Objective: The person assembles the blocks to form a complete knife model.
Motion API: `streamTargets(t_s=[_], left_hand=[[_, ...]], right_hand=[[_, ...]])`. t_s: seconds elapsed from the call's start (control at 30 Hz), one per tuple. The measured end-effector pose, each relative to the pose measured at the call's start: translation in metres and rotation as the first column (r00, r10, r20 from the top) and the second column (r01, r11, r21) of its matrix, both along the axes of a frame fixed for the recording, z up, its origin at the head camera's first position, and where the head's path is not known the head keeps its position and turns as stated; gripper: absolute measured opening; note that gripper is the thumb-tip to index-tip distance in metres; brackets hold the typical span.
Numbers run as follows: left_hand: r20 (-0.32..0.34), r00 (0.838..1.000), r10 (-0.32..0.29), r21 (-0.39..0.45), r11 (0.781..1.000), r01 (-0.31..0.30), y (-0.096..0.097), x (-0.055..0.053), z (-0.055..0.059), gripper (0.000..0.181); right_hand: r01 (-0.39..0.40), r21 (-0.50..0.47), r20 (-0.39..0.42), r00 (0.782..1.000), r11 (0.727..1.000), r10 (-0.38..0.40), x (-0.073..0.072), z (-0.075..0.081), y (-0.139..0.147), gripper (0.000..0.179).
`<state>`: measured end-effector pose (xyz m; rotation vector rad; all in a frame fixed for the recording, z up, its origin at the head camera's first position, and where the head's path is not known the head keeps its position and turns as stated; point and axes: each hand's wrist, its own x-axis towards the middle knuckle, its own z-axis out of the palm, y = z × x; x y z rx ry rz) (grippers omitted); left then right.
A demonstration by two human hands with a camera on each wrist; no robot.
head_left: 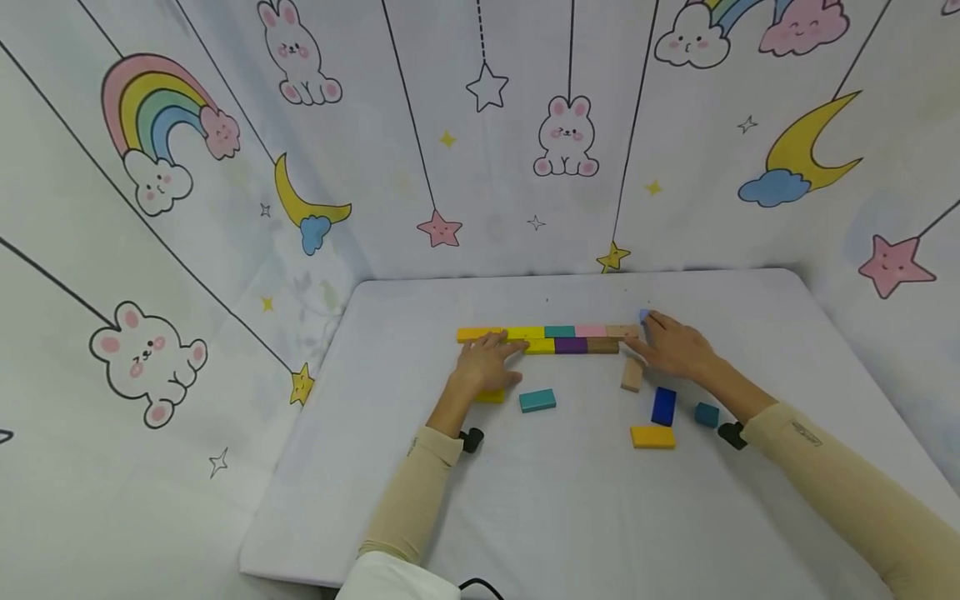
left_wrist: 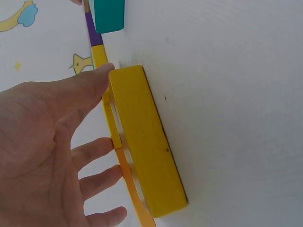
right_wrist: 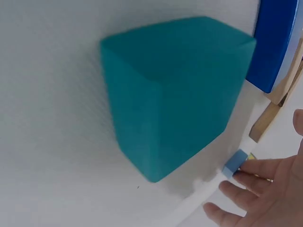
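Observation:
Two touching rows of wooden blocks lie across the table. The back row has orange (head_left: 472, 334), yellow (head_left: 528, 332), teal (head_left: 559, 332), pink (head_left: 590, 331) and tan (head_left: 619, 331) blocks. In front lie yellow (head_left: 540, 347), purple (head_left: 571, 346) and brown (head_left: 603, 346) ones. My left hand (head_left: 482, 367) has its fingers spread and touches the rows' left end, partly covering it. At the right end, extended fingers of my right hand (head_left: 678, 348) touch a light blue block (right_wrist: 234, 163), while its thumb is near the tan block.
Loose blocks lie nearer me: yellow (left_wrist: 147, 142) under the left wrist, teal (head_left: 537, 401) in the middle, and tan (head_left: 632, 375), dark blue (head_left: 663, 406), orange-yellow (head_left: 652, 437) and dark teal (head_left: 707, 415) towards the right. A patterned cloth wall (head_left: 510, 242) rises behind the white table (head_left: 555, 508).

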<state>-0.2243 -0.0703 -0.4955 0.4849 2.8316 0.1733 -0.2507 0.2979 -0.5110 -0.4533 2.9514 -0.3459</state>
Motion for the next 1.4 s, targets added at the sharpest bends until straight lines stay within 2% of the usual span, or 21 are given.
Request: streamTargets(t_s=[0.2, 0.47, 0.77, 1.0, 1.23, 1.4], left_hand=[[0.002, 1.0, 0.002, 0.001, 1.0, -0.002, 0.0, 0.001, -0.001, 0.064], [0.001, 1.0, 0.008, -0.002, 1.0, -0.008, 0.001, 0.001, -0.001, 0.064], [0.001, 1.0, 0.0, -0.004, 1.0, 0.0, 0.0, 0.001, -0.002, 0.064], [0.0, 1.0, 0.004, -0.003, 1.0, -0.004, 0.001, 0.001, -0.003, 0.064], [0.019, 1.0, 0.009, 0.002, 1.0, -0.009, 0.001, 0.002, -0.004, 0.064], [0.014, 1.0, 0.014, 0.01, 1.0, -0.014, 0.001, 0.001, 0.0, 0.063]], right_hand=[[-0.014, 0.031, 0.003, 1.0, 0.999, 0.014, 0.01, 0.0, 0.004, 0.087], [0.007, -0.008, 0.073, 0.997, 1.0, -0.007, 0.022, -0.002, 0.009, 0.1], [-0.028, -0.011, -0.029, 0.999, 1.0, 0.028, 0.035, -0.003, 0.015, 0.089], [-0.037, -0.026, -0.047, 0.998, 0.999, 0.036, 0.04, -0.003, 0.021, 0.086], [-0.043, -0.066, 0.006, 0.999, 0.997, 0.043, 0.043, -0.006, 0.023, 0.088], [-0.064, -0.063, -0.054, 0.997, 0.996, 0.06, 0.044, -0.006, 0.022, 0.078]])
